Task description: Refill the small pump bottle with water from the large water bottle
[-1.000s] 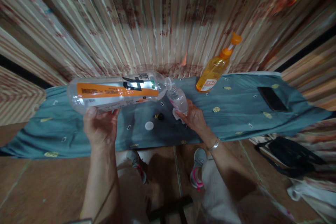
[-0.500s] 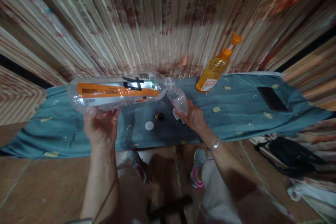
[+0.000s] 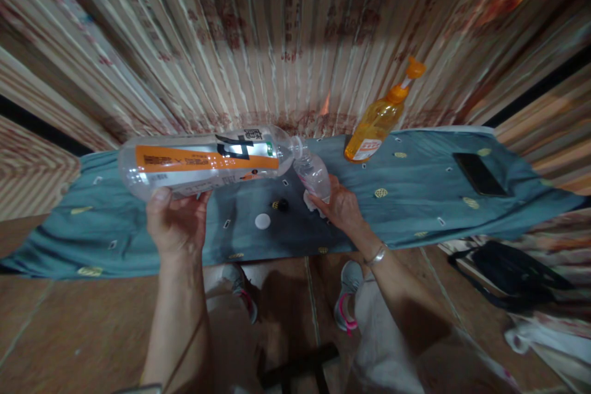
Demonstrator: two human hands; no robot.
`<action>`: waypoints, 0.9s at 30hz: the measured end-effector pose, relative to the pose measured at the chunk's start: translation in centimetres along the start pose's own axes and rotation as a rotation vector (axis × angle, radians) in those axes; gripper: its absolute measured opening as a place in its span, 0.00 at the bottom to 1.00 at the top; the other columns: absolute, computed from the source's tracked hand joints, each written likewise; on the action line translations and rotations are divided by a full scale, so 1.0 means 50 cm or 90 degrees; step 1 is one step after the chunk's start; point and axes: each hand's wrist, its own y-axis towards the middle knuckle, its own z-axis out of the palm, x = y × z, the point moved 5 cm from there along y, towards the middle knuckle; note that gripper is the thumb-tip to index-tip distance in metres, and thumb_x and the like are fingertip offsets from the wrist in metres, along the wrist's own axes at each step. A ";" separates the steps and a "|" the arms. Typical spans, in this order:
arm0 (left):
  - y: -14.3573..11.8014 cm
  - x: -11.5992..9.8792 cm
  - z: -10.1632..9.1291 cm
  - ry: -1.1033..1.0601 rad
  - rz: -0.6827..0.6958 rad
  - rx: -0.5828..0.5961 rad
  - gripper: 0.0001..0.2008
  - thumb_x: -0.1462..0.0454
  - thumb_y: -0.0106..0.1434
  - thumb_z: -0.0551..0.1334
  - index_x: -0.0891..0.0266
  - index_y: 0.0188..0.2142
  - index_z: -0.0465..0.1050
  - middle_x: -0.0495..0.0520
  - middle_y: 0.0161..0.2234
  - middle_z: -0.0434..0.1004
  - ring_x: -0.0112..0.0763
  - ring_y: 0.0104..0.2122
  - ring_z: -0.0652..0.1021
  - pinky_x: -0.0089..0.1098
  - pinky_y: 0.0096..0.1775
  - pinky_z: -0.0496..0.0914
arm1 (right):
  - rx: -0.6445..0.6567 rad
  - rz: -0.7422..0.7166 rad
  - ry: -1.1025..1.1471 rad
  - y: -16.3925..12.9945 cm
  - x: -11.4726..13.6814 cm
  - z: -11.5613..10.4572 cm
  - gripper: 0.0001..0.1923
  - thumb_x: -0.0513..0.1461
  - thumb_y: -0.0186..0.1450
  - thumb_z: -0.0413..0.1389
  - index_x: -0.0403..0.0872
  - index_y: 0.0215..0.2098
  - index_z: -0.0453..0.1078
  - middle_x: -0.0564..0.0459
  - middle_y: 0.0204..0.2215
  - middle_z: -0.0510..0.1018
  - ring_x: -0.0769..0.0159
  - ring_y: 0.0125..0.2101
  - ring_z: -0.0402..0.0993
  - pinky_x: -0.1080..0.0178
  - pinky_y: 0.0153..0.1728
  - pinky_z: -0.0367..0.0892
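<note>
The left hand grasps the large bottle from below near its base end, thumb on the near side and fingers curled beneath. This clear bottle, with an orange, white and black label, lies on its side just beyond the left hand, its neck directed toward the right hand. The right hand is closed around the base end of the small bottle, a clear vessel tilted up and away from the fingers toward the left hand. The mouths of the two bottles meet between the hands; whether one enters the other cannot be told. A crumpled whitish piece shows just beside the right thumb, and a silvery bracelet encircles the right wrist. Between the hands, on the blue-green patterned cloth, lie a white disc and, nearer the right hand, a small black object. Beyond the right hand and to its right stands a pump bottle of amber liquid with an orange head; farther right of that hand lies a dark phone. A pleated, printed curtain rises beyond both hands.
</note>
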 end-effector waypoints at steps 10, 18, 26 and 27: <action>0.000 0.001 -0.002 0.005 0.004 0.016 0.36 0.49 0.40 0.78 0.52 0.50 0.80 0.55 0.42 0.87 0.50 0.54 0.82 0.38 0.46 0.78 | -0.004 -0.011 -0.010 -0.001 0.003 -0.001 0.30 0.55 0.74 0.60 0.45 0.65 0.68 0.37 0.41 0.86 0.46 0.42 0.85 0.50 0.41 0.80; -0.001 -0.001 0.001 0.000 0.002 0.004 0.35 0.51 0.40 0.77 0.47 0.50 0.80 0.51 0.45 0.87 0.48 0.53 0.83 0.36 0.42 0.78 | 0.037 0.029 -0.025 0.002 0.005 -0.003 0.31 0.54 0.73 0.62 0.41 0.64 0.69 0.34 0.42 0.85 0.44 0.43 0.86 0.49 0.44 0.80; -0.002 -0.001 0.001 -0.018 0.005 -0.001 0.35 0.51 0.38 0.78 0.48 0.49 0.81 0.50 0.44 0.87 0.46 0.52 0.84 0.32 0.40 0.78 | 0.017 0.006 -0.004 0.000 0.003 -0.002 0.30 0.54 0.74 0.60 0.43 0.64 0.69 0.35 0.42 0.85 0.44 0.41 0.85 0.47 0.43 0.80; -0.002 -0.001 0.001 -0.018 0.003 -0.006 0.34 0.51 0.38 0.79 0.48 0.48 0.81 0.50 0.44 0.87 0.46 0.51 0.84 0.32 0.40 0.78 | 0.015 0.004 -0.007 0.000 0.002 -0.001 0.30 0.53 0.74 0.60 0.43 0.65 0.68 0.34 0.42 0.85 0.44 0.42 0.85 0.47 0.43 0.80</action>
